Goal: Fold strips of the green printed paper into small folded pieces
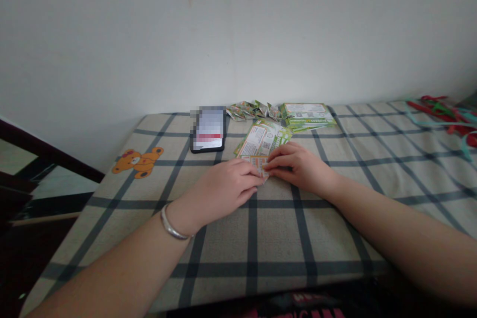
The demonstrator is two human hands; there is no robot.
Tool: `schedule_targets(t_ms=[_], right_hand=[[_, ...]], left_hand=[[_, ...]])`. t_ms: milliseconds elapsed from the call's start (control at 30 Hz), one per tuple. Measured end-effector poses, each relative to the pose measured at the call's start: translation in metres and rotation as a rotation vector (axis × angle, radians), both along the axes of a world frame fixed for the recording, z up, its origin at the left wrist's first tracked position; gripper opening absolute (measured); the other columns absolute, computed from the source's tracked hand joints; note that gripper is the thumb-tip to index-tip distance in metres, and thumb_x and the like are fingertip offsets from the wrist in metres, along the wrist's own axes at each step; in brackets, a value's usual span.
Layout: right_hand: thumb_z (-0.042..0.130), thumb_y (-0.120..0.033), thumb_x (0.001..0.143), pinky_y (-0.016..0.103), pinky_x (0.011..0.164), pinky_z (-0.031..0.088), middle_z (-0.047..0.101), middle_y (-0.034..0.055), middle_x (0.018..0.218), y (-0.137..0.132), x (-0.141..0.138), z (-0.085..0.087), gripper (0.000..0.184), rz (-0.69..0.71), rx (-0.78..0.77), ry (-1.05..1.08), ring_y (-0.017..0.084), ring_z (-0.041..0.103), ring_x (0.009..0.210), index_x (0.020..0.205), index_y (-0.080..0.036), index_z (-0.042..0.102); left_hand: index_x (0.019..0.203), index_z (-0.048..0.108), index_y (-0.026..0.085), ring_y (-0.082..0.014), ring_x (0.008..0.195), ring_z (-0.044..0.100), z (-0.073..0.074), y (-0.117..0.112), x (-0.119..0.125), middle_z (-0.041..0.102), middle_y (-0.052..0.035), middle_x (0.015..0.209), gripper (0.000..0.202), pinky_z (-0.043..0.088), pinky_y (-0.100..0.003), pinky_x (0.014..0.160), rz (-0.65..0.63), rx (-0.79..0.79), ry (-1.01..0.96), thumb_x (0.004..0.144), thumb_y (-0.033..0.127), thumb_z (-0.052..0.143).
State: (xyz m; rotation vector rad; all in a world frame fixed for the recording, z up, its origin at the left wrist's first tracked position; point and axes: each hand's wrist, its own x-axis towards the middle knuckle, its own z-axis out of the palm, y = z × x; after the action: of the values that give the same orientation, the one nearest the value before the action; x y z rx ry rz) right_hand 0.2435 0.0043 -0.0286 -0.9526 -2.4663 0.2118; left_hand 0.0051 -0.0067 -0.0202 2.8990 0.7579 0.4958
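Both hands meet over a small printed piece of paper (258,161), white with orange print, near the middle of the table. My left hand (233,184), with a silver bangle at the wrist, has its fingers pressed together on the lower left of this piece. From the other side, my right hand (298,164) pinches its right edge between thumb and fingers. The fingers hide much of the piece. Just beyond it lies a green and white stack of printed sheets (261,139), partly behind my right fingertips.
A phone (210,129) lies to the left. Against the wall are several folded green paper pieces (248,109) and another green printed stack (307,115). Red, green and turquoise ribbons (443,114) lie far right. An orange bear sticker (137,161) marks the checked tablecloth (223,243).
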Motion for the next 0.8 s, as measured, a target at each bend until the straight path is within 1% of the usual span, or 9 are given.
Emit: schedule_targets(t_ms=[233,400,533,633,800], right_hand=[[0.060,-0.026,0.091,0.034,0.082,0.048,0.068,0.0066,0.097,0.0002,-0.0011,-0.0018,0.018,-0.010,0.001,-0.001,0.018,0.060,0.090,0.099,-0.022,0.076],[0.060,-0.026,0.091,0.034,0.082,0.048,0.068,0.0061,0.095,-0.0002,-0.0015,-0.0030,0.018,-0.024,0.018,-0.014,0.018,0.060,0.088,0.098,-0.024,0.076],[0.060,-0.026,0.091,0.034,0.081,0.048,0.067,0.0062,0.095,-0.0009,-0.0021,-0.0021,0.017,-0.029,0.029,-0.025,0.018,0.059,0.087,0.097,-0.024,0.076],[0.060,-0.025,0.091,0.035,0.081,0.048,0.067,0.0064,0.096,-0.0010,-0.0023,-0.0019,0.018,-0.030,0.033,-0.026,0.018,0.059,0.087,0.098,-0.024,0.076],[0.060,-0.025,0.090,0.035,0.080,0.048,0.067,0.0065,0.096,-0.0008,-0.0018,-0.0024,0.018,-0.031,0.026,-0.037,0.018,0.059,0.087,0.098,-0.024,0.076]], left_hand=[[0.114,0.068,0.022,-0.0191,0.110,0.060,0.0021,-0.0011,0.0011,0.067,-0.0024,0.121,0.025,0.049,-0.039,0.099,0.005,0.031,0.021,0.093,0.020,0.056],[0.114,0.068,0.019,-0.0186,0.110,0.060,0.0043,-0.0021,0.0029,0.069,-0.0017,0.119,0.025,0.047,-0.037,0.102,-0.009,0.041,0.031,0.091,0.018,0.057],[0.115,0.066,0.018,-0.0197,0.110,0.059,0.0060,-0.0026,0.0032,0.069,-0.0028,0.116,0.026,0.047,-0.038,0.101,-0.004,0.023,0.057,0.090,0.018,0.058],[0.115,0.066,0.018,-0.0203,0.109,0.059,0.0059,-0.0023,0.0031,0.069,-0.0033,0.115,0.026,0.048,-0.039,0.099,0.000,0.013,0.061,0.090,0.018,0.059],[0.115,0.066,0.021,-0.0202,0.112,0.057,0.0041,-0.0023,0.0034,0.067,-0.0022,0.119,0.028,0.045,-0.040,0.102,-0.008,0.018,0.042,0.088,0.018,0.061]])
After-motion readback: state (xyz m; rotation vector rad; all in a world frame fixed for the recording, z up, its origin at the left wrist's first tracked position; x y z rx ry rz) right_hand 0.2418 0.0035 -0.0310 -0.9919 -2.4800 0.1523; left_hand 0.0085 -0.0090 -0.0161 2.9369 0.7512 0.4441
